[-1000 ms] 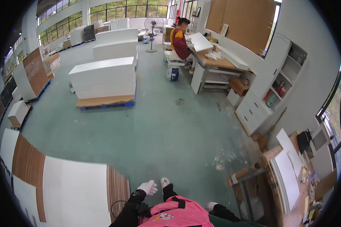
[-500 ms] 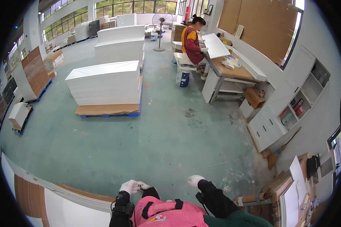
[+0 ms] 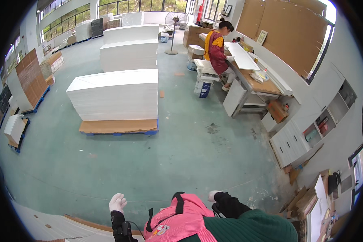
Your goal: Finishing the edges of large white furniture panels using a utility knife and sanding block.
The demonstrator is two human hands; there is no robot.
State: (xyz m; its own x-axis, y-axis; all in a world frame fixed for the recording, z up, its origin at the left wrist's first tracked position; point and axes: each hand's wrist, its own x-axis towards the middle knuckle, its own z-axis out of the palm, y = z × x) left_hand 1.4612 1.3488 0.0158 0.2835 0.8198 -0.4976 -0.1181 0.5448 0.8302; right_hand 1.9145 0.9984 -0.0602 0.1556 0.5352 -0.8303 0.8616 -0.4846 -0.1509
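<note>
My left hand (image 3: 117, 202), in a pale glove, hangs at the lower edge above the green floor with its fingers loosely apart and nothing in it. My right hand (image 3: 212, 195), also gloved, peeks out of a black sleeve close to my pink apron (image 3: 177, 220); it looks curled with nothing in it. Both hands are near my body, touching nothing. A white board stack (image 3: 40, 228) on brown cardboard lies just left of my left hand.
A tall stack of white boards (image 3: 115, 94) stands on a pallet ahead, with more stacks (image 3: 129, 50) behind. A seated person (image 3: 217, 52) works at a long bench (image 3: 252, 76) on the right. White cabinets (image 3: 294, 139) and cardboard clutter (image 3: 310, 197) line the right wall.
The view has swung right and forward: the white board stack by my feet slid to the lower left. My hands have drawn apart and dropped toward my body.
</note>
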